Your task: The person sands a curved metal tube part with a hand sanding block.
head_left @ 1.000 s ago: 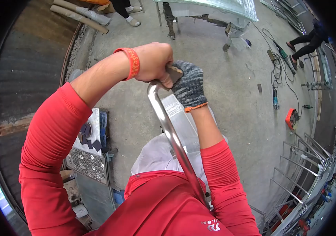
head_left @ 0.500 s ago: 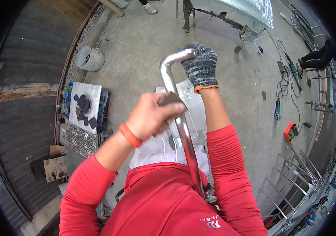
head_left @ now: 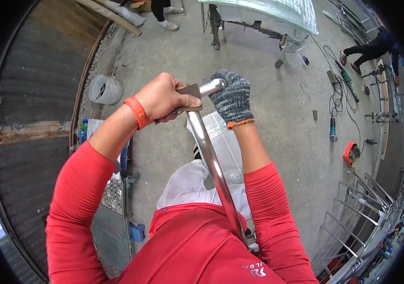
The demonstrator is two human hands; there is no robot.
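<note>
A shiny bent metal tube (head_left: pixel 214 163) runs from my waist up to a rounded bend and a short end piece. My bare left hand (head_left: pixel 166 99), with an orange wristband, presses a brown abrasive pad (head_left: pixel 191 91) around the tube at the bend, thumb on its near side. At the tube's short end, my right hand (head_left: pixel 232 96), in a grey knitted glove with an orange cuff, grips the metal; its fingertips are partly hidden. The tube's lower end lies against my red shirt.
A white bucket (head_left: pixel 106 90) stands at left. Ahead is a table (head_left: pixel 263 9) with plastic-wrapped material. Power tools, including an angle grinder (head_left: pixel 333 130), and cords lie at right, above a metal tube rack (head_left: pixel 353 215). Two other people's legs show at the far edge and far right.
My left hand has moved up the tube with the abrasive pad, from the straight part to the bend. The right hand and tube top sit slightly lower and further left in view.
</note>
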